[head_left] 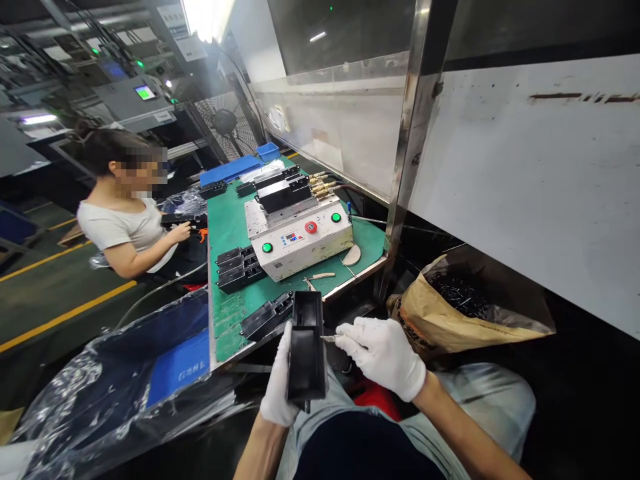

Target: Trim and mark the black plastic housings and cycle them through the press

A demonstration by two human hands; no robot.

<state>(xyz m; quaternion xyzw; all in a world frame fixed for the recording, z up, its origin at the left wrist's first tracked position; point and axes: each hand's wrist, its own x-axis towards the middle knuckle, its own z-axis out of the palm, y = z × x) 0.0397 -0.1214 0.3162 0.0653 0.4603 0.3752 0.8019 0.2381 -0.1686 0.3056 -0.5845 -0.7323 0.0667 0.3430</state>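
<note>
My left hand (278, 390), in a white glove, grips a black plastic housing (307, 360) by its left side and lower end. The housing is a long open box with a cross wall, its hollow side facing me. My gloved right hand (383, 353) is closed around a small trimming knife (328, 339), whose short metal blade points left at the housing's right edge. Most of the knife's handle is hidden in the fingers; whether the blade touches the plastic I cannot tell. Just beyond, another black housing (267, 317) lies at the front edge of the green table (227, 340).
A white control box (303, 250) with green and red buttons carries a black part. Several black housings (240, 270) lie left of it, pliers (320, 276) in front. A sack of black scraps (460, 327) stands right, a plastic-lined blue bin (175, 363) left. A co-worker (120, 227) sits beyond.
</note>
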